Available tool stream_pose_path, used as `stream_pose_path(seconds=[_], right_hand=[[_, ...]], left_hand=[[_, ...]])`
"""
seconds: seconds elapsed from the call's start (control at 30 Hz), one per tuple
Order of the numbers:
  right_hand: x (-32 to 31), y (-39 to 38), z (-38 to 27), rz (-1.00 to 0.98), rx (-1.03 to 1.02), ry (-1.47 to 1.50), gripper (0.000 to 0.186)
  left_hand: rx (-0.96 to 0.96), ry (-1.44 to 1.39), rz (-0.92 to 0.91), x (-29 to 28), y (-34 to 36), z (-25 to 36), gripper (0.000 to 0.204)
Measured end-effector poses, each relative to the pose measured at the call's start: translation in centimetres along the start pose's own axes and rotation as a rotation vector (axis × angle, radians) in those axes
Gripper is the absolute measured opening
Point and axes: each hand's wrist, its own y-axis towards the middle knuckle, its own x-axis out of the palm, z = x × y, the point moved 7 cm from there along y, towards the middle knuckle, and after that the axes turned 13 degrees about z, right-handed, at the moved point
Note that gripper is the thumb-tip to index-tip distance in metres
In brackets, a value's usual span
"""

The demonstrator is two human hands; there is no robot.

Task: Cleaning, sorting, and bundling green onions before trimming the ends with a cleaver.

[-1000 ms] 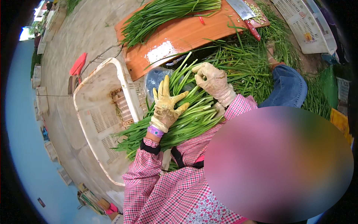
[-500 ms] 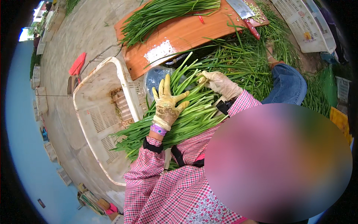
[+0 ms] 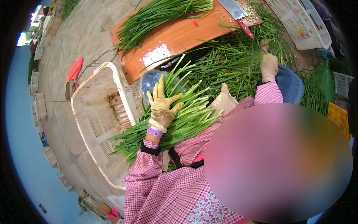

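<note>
My left hand [image 3: 162,106], in a yellowed, soiled glove, lies with fingers spread on a bunch of long green chives [image 3: 190,115]. Their pale ends point right and their green tips hang over the white basket's edge. My right hand [image 3: 269,68], in a cream glove, is out at the far right beside a heap of loose chives [image 3: 238,69]. Its fingers are hidden, and the leaves next to it are blurred. A light-coloured pointed piece [image 3: 224,100] shows between the bunch and my right sleeve.
An orange board [image 3: 186,31] at the back bears another chive bundle [image 3: 156,20], a red-handled cleaver [image 3: 238,16] and pale trimmings. A white plastic basket [image 3: 84,123] stands at left, another crate [image 3: 300,24] at far right. A bluish clear container [image 3: 147,82] sits behind the bunch.
My right hand has left the bunch and moved away to the right, to the loose heap. My left hand stays spread on the bunch. The view has shifted slightly.
</note>
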Motion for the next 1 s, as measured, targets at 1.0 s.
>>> stream_pose_path(seconds=[1.0], right_hand=[[-13.1, -5.6, -20.3, -0.537, -0.200, 2.179, 0.032]], left_hand=[[-0.016, -0.020, 0.020, -0.5, 0.2, 0.1, 0.054]])
